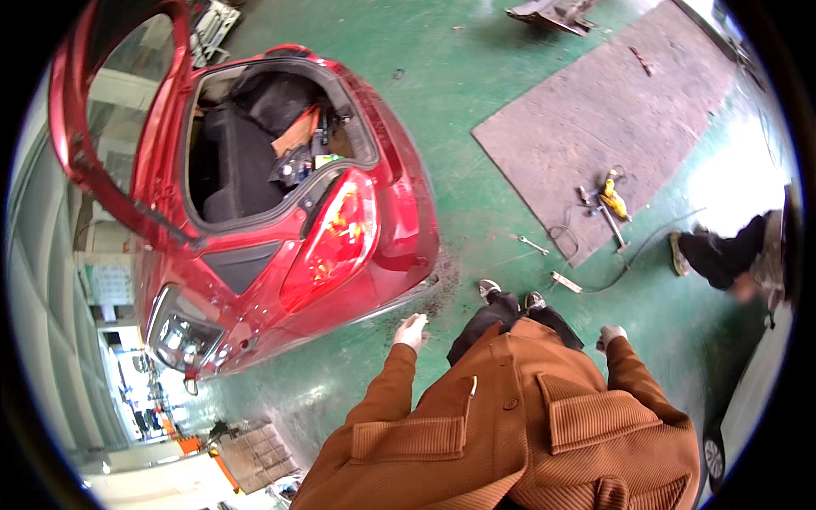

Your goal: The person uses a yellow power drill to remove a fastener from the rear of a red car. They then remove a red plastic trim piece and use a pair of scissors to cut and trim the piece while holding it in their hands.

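Note:
I stand behind a red car (357,246) whose hatch (102,110) is raised, showing a dark boot with an orange piece and small items inside. My left hand (411,330), in a light glove, hangs with fingers apart near the car's rear corner and holds nothing. My right hand (610,336), also gloved, hangs at my side with curled fingers and nothing in it. I wear a brown corduroy coat (527,425) and dark shoes (510,296).
A grey mat (595,119) lies on the green floor with a yellow tool (614,200) and a long bar at its edge. A spanner (533,245) lies nearby. Another person (731,255) crouches at the right beside a white car (756,399). Car parts lie at the top.

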`<state>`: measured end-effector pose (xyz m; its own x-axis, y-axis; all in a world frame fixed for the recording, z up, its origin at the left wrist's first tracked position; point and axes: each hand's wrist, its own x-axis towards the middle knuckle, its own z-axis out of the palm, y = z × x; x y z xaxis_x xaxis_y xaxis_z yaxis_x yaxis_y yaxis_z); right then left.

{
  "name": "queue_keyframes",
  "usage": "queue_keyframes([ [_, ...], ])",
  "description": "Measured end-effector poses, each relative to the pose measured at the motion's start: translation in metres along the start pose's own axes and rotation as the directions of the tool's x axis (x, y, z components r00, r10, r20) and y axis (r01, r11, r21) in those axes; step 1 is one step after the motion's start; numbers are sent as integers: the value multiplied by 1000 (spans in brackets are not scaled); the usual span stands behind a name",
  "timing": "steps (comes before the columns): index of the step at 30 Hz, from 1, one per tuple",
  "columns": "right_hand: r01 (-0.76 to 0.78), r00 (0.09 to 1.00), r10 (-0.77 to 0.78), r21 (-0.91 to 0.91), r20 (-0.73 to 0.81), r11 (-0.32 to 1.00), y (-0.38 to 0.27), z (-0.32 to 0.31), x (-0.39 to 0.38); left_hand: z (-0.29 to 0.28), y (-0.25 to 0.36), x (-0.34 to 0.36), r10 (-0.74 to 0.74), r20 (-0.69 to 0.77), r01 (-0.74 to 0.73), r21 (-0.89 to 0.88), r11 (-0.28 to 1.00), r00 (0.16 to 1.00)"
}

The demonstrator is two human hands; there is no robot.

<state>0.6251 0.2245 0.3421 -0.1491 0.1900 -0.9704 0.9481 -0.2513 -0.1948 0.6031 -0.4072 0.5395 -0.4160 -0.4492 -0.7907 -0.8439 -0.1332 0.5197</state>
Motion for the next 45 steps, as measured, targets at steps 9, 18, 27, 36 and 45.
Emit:
queue_keyframes([
  [9,-91,986,73,120,152,989,-9,31,23,-4,-84,-75,-142,-31,141,-46,989,989],
  [18,149,984,-132,-147,120,978,-56,57,17,-45,-184,-90,-231,-154,239,40,970,961],
  [27,112,993,-103,-179,58,978,-39,83,-38,-71,-191,-34,-204,-40,194,-175,965,978],
  [36,150,975,-140,-46,175,988,25,132,-119,-128,-219,5,-282,4,282,-39,959,959],
  [45,200,978,-193,91,-80,976,125,89,-185,-148,-205,90,-298,49,288,144,947,953],
])
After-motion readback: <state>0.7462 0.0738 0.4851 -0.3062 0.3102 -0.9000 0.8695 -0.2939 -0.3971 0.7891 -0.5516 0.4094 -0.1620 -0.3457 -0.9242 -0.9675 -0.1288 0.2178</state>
